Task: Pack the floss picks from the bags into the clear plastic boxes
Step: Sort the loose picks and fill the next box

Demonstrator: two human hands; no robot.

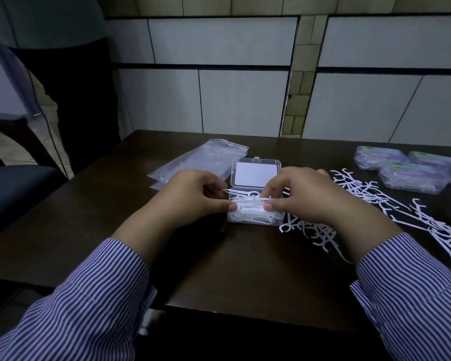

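Dim, bluish lighting; fine detail is poor throughout.

Hidden or unclear:
- Open clear box [255,201]: its tray is partly covered by both hands; the count of picks inside cannot be told. Its lid [255,173] stands tilted back, with a pale rectangular panel on it.
- Loose floss picks [370,196]: a white scatter on the table, right of the box. The near part runs under the right wrist, and the far-right part is cut off by the frame edge. Individual picks blur together.
- Closed boxes [412,170]: at least 3 at the table's far right, with bluish-green labels that cannot be read; a further one is cut off at the right edge.
- Empty-looking bags [201,160]: clear, lying flat and overlapped left of and behind the box; whether anything is in them cannot be told.
- Dark figure [71,95] standing at upper left, cut off by the top edge.
- Chair seat [13,194], left, partly out of frame.

Hands:
- Left hand [195,196]: palm down at the box's left end, fingers curled, thumb and fingertips pinching a bundle of picks [248,203] over the tray.
- Right hand [300,196]: mirrored at the right end, thumb and curled fingers clamped on the same bundle.
- Both forearms wear striped sleeves [89,303] and converge over the dark table [232,269].
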